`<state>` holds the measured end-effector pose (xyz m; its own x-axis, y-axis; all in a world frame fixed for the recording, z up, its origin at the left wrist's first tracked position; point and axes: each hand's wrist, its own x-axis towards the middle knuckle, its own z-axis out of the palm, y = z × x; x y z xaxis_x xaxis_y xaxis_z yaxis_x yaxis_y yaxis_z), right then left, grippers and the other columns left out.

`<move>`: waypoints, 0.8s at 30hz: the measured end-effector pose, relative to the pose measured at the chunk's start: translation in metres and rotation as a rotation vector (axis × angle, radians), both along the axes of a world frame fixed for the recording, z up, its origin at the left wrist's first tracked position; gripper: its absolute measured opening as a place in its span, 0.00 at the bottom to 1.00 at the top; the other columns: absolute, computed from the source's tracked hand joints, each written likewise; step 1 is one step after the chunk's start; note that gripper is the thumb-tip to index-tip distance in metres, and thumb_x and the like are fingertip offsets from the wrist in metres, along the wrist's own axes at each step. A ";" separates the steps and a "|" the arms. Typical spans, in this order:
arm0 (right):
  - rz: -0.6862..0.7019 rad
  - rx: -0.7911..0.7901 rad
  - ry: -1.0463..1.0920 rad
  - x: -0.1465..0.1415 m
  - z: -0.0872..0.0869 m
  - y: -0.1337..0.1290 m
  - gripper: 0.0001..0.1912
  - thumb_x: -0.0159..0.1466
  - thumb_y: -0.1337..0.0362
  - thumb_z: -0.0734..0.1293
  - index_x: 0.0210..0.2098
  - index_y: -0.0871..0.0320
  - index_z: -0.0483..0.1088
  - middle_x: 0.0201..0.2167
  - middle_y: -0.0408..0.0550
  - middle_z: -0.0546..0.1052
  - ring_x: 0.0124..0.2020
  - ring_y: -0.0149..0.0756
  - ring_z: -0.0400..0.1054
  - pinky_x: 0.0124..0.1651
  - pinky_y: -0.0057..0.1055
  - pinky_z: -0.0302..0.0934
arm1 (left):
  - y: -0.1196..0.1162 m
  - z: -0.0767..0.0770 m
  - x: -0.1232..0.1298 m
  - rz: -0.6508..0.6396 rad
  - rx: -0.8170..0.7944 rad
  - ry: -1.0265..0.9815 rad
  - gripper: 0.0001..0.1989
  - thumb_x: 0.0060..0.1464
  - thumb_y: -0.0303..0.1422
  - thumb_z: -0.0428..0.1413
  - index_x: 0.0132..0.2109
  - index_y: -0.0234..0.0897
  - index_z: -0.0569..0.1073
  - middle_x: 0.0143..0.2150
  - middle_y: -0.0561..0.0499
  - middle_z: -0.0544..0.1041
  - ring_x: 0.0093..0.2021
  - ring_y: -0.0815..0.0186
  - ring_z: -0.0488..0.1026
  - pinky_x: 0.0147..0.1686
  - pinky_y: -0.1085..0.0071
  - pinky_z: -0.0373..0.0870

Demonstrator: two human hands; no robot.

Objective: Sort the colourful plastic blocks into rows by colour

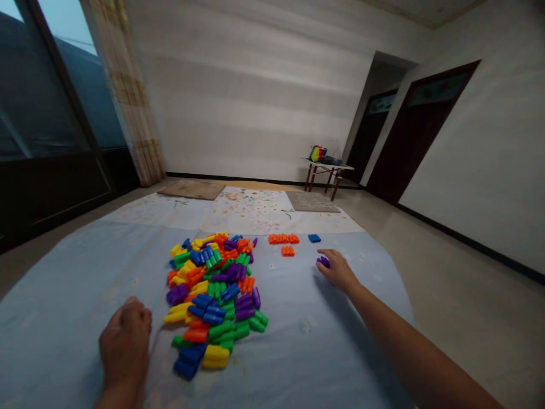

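My right hand [338, 269] is out over the right part of the cloth, its fingers closed round a purple plastic building block [323, 261]. Beyond it lie a blue block [314, 238], a row of orange blocks [283, 239] and a smaller orange block [288, 250]. My left hand [126, 335] rests on the cloth at the left, curled into a fist, with nothing showing in it. Right beside that fist spreads a loose pile of building blocks [213, 309] in blue, green, yellow, orange and purple.
A pale blue cloth [293, 363] covers the table, with a flowered white cloth [255, 210] at its far end. Flat boards lie at the far left [193, 190] and far right [313, 201]. A small side table [327, 165] stands near the wall.
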<state>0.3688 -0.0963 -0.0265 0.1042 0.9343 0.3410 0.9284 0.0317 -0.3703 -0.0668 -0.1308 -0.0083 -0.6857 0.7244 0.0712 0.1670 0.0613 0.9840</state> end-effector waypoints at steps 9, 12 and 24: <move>0.601 0.025 0.184 -0.145 0.024 -0.013 0.12 0.58 0.69 0.65 0.42 0.55 0.71 0.42 0.49 0.75 0.46 0.37 0.66 0.51 0.37 0.58 | 0.005 -0.009 -0.005 -0.016 0.047 -0.109 0.17 0.52 0.43 0.48 0.22 0.38 0.58 0.15 0.58 0.56 0.17 0.72 0.52 0.18 0.73 0.50; 0.715 -0.007 0.156 -0.189 0.027 -0.014 0.12 0.58 0.67 0.67 0.42 0.55 0.71 0.41 0.48 0.76 0.45 0.38 0.66 0.51 0.37 0.57 | 0.006 -0.014 -0.007 -0.024 0.079 -0.121 0.18 0.52 0.45 0.48 0.22 0.38 0.57 0.15 0.59 0.56 0.17 0.72 0.52 0.17 0.73 0.50; 0.694 -0.140 -0.109 -0.241 0.027 -0.016 0.19 0.55 0.60 0.68 0.46 0.55 0.71 0.41 0.53 0.75 0.45 0.49 0.63 0.47 0.46 0.55 | 0.007 -0.017 -0.008 -0.039 0.102 -0.142 0.18 0.52 0.44 0.48 0.22 0.38 0.57 0.16 0.59 0.55 0.18 0.72 0.52 0.17 0.74 0.50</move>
<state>0.1282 -0.1121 0.0001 -0.5580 0.8083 0.1877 0.7433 0.5874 -0.3202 -0.0744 -0.1237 -0.0248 -0.6655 0.7447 0.0496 0.0258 -0.0435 0.9987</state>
